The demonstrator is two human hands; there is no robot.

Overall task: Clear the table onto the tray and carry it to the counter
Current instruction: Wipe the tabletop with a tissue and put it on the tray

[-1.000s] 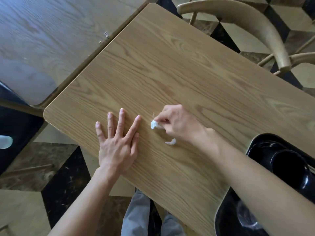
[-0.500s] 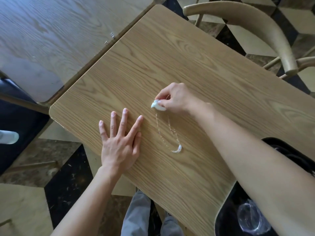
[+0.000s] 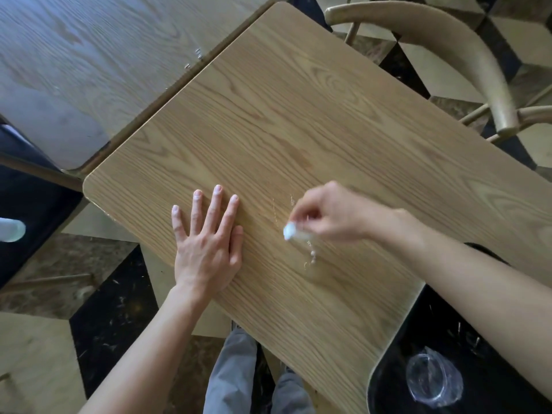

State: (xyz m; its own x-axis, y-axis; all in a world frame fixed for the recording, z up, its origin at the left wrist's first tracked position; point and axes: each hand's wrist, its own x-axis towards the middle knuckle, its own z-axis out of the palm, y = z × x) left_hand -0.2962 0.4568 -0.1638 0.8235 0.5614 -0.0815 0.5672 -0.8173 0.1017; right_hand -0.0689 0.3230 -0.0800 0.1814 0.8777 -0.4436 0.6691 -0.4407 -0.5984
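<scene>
My right hand (image 3: 331, 213) pinches a small white tissue wad (image 3: 289, 230) and presses it onto the wooden table (image 3: 328, 121). Thin pale smear lines and white crumbs (image 3: 312, 253) lie on the wood just beside and below the wad. My left hand (image 3: 209, 240) rests flat on the table near its left edge, fingers spread, holding nothing. A black tray (image 3: 388, 380) sits at the lower right, overlapping the table's near corner, with a clear plastic lid (image 3: 434, 380) lying in it. My right forearm covers most of the tray.
A second wooden table (image 3: 89, 55) abuts the far left side. A curved wooden chair (image 3: 466, 55) stands at the far right. Below are my grey trousers (image 3: 236, 377) and a black and tan tiled floor.
My right hand swept the tissue away from me across the wood, then back toward the near edge, leaving smear lines and crumbs. My left hand stayed flat.
</scene>
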